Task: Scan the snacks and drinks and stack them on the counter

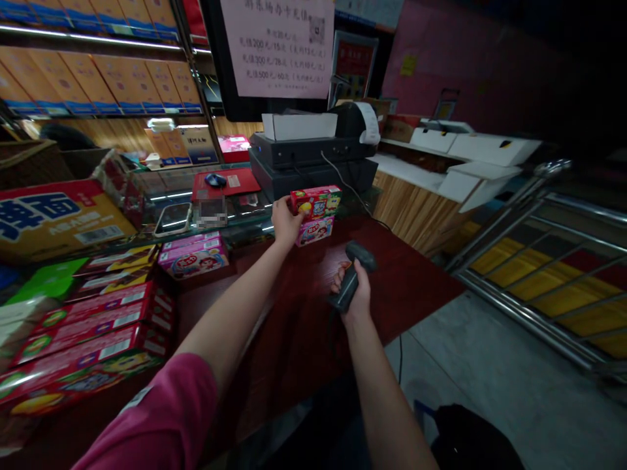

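Note:
My left hand (pixel 288 223) grips the left end of a red candy box (pixel 321 201), which sits on top of a pink-purple box (pixel 316 231) at the back of the dark red counter. Wrapped in my right hand (pixel 360 290) is a dark handheld barcode scanner (pixel 349 287), its head tilted up over the counter. More pink-purple boxes (pixel 193 254) stand left of my left forearm. Several red boxes (pixel 112 333) lie in a row at the near left, with yellow-and-brown packs (pixel 117 264) behind them.
A cash register (pixel 313 156) with a receipt printer (pixel 353 124) stands at the back. A phone (pixel 174 219) and a mouse (pixel 215 180) lie on the glass top. A carton (pixel 63 219) is at the left, a metal rail (pixel 548 307) at the right. A cable (pixel 400 359) hangs below the counter.

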The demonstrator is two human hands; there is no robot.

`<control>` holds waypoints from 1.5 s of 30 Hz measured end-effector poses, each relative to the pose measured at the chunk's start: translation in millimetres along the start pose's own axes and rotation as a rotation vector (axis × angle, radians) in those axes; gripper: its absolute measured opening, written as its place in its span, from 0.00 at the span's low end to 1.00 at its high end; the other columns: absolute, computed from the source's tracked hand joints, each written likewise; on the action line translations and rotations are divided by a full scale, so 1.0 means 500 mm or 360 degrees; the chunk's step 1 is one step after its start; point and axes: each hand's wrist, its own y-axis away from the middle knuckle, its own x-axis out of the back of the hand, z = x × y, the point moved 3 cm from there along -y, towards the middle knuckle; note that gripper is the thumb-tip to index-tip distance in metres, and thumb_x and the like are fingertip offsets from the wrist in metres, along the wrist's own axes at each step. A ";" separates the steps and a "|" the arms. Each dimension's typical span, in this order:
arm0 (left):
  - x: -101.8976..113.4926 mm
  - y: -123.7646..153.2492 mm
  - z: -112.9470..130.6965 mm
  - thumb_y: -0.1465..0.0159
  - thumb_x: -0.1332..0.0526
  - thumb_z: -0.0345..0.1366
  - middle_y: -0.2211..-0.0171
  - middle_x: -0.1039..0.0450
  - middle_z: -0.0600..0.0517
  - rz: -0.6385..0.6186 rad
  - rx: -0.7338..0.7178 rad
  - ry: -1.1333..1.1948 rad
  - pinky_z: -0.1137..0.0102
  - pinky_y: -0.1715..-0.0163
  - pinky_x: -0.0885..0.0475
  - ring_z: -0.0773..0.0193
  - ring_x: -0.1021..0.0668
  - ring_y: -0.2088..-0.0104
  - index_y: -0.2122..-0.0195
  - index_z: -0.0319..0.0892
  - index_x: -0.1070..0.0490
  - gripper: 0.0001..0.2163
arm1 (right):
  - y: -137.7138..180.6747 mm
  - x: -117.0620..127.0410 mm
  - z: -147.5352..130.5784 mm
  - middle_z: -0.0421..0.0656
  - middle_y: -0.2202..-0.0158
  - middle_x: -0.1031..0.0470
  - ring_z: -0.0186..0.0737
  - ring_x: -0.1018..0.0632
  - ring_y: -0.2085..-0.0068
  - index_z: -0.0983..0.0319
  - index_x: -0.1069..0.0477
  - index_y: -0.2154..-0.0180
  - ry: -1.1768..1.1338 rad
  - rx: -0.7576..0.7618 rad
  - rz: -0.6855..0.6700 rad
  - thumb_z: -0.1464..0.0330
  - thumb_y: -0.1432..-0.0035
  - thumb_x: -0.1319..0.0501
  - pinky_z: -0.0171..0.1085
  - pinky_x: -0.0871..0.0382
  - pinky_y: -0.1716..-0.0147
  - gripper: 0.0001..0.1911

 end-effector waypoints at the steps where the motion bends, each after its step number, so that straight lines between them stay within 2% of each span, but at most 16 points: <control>1: 0.011 0.004 0.008 0.44 0.26 0.30 0.51 0.27 0.45 -0.0013 -0.0093 0.0045 0.58 0.46 0.27 0.53 0.23 0.49 0.49 0.42 0.29 0.23 | 0.000 0.000 0.000 0.33 0.79 0.34 0.27 0.34 0.81 0.62 0.27 0.67 0.0000 -0.0006 -0.0004 0.53 0.50 0.29 0.27 0.40 0.86 0.20; 4: 0.064 0.035 0.035 0.44 0.26 0.29 0.51 0.26 0.46 0.0003 -0.0407 0.0143 0.62 0.47 0.26 0.57 0.23 0.50 0.48 0.43 0.30 0.24 | 0.002 -0.001 0.000 0.33 0.79 0.35 0.27 0.34 0.81 0.62 0.28 0.68 0.0016 -0.0025 -0.0032 0.53 0.50 0.29 0.26 0.41 0.86 0.20; 7: 0.144 0.097 0.039 0.42 0.26 0.31 0.50 0.25 0.47 0.0067 -0.0503 0.0175 0.63 0.47 0.25 0.57 0.22 0.49 0.47 0.43 0.32 0.23 | 0.004 -0.001 -0.004 0.33 0.78 0.35 0.27 0.34 0.81 0.60 0.29 0.68 0.0044 -0.0004 -0.0073 0.52 0.50 0.28 0.26 0.41 0.86 0.20; 12: 0.292 0.235 -0.017 0.39 0.32 0.27 0.46 0.24 0.49 -0.0076 -0.0286 0.0065 0.61 0.43 0.25 0.58 0.20 0.46 0.44 0.47 0.34 0.23 | 0.016 -0.012 -0.011 0.34 0.78 0.36 0.27 0.35 0.80 0.59 0.31 0.69 0.0139 0.0022 -0.0252 0.51 0.50 0.29 0.26 0.41 0.86 0.21; 14: 0.340 0.280 -0.040 0.40 0.32 0.25 0.46 0.23 0.49 -0.0110 -0.0192 -0.0103 0.60 0.44 0.25 0.56 0.20 0.46 0.45 0.48 0.33 0.24 | 0.024 -0.023 -0.003 0.35 0.77 0.36 0.28 0.36 0.80 0.59 0.30 0.69 0.0252 -0.0115 -0.0406 0.51 0.51 0.29 0.26 0.43 0.87 0.20; 17: 0.385 0.317 -0.058 0.42 0.32 0.24 0.47 0.22 0.49 -0.0006 -0.0085 -0.0348 0.58 0.45 0.26 0.53 0.20 0.47 0.47 0.48 0.31 0.23 | 0.035 -0.034 0.021 0.36 0.77 0.35 0.29 0.37 0.80 0.59 0.29 0.68 0.0513 -0.0409 -0.0614 0.51 0.50 0.29 0.27 0.45 0.88 0.20; 19: 0.394 0.322 -0.062 0.42 0.34 0.24 0.48 0.22 0.48 0.0070 -0.0051 -0.0407 0.58 0.45 0.26 0.53 0.21 0.47 0.47 0.46 0.31 0.22 | 0.042 -0.035 0.037 0.37 0.77 0.33 0.30 0.36 0.80 0.60 0.28 0.68 0.0683 -0.0579 -0.0679 0.50 0.52 0.28 0.28 0.45 0.89 0.21; 22: 0.388 0.317 -0.063 0.41 0.35 0.23 0.48 0.23 0.48 0.0063 -0.0075 -0.0411 0.58 0.44 0.27 0.53 0.22 0.46 0.48 0.46 0.31 0.21 | 0.048 -0.034 0.049 0.38 0.77 0.31 0.29 0.35 0.81 0.61 0.27 0.68 0.0821 -0.0677 -0.0678 0.50 0.52 0.28 0.28 0.45 0.89 0.22; 28: 0.379 0.314 -0.068 0.41 0.38 0.22 0.48 0.23 0.49 -0.0035 -0.0124 -0.0390 0.58 0.45 0.28 0.53 0.23 0.46 0.48 0.48 0.32 0.21 | 0.058 -0.039 0.046 0.37 0.78 0.33 0.29 0.36 0.82 0.60 0.29 0.69 0.0740 -0.0655 -0.0505 0.53 0.41 0.34 0.28 0.49 0.89 0.17; 32: 0.380 0.314 -0.068 0.41 0.38 0.21 0.47 0.23 0.49 -0.0060 -0.0114 -0.0369 0.58 0.43 0.29 0.53 0.23 0.46 0.48 0.48 0.32 0.21 | 0.059 -0.041 0.045 0.36 0.79 0.33 0.29 0.37 0.83 0.60 0.29 0.69 0.0771 -0.0641 -0.0488 0.53 0.43 0.32 0.28 0.48 0.89 0.18; 38: 0.381 0.314 -0.066 0.39 0.37 0.24 0.48 0.23 0.49 -0.0095 -0.0075 -0.0368 0.57 0.43 0.28 0.52 0.23 0.46 0.47 0.48 0.32 0.20 | 0.058 -0.044 0.042 0.37 0.79 0.33 0.30 0.38 0.82 0.60 0.28 0.70 0.0875 -0.0571 -0.0615 0.52 0.47 0.31 0.29 0.47 0.89 0.19; 40: 0.386 0.314 -0.069 0.38 0.34 0.27 0.47 0.24 0.48 -0.0050 -0.0079 -0.0322 0.59 0.44 0.27 0.54 0.23 0.46 0.46 0.47 0.32 0.20 | 0.059 -0.046 0.041 0.37 0.78 0.33 0.30 0.38 0.82 0.61 0.28 0.70 0.0872 -0.0572 -0.0630 0.52 0.47 0.32 0.29 0.47 0.89 0.18; 45: 0.424 0.312 -0.105 0.38 0.30 0.31 0.44 0.27 0.45 0.0231 0.0039 -0.0227 0.60 0.41 0.28 0.55 0.25 0.43 0.42 0.45 0.34 0.24 | 0.064 -0.049 0.040 0.40 0.77 0.33 0.31 0.38 0.81 0.61 0.28 0.70 0.0830 -0.0603 -0.0566 0.55 0.42 0.35 0.29 0.48 0.88 0.15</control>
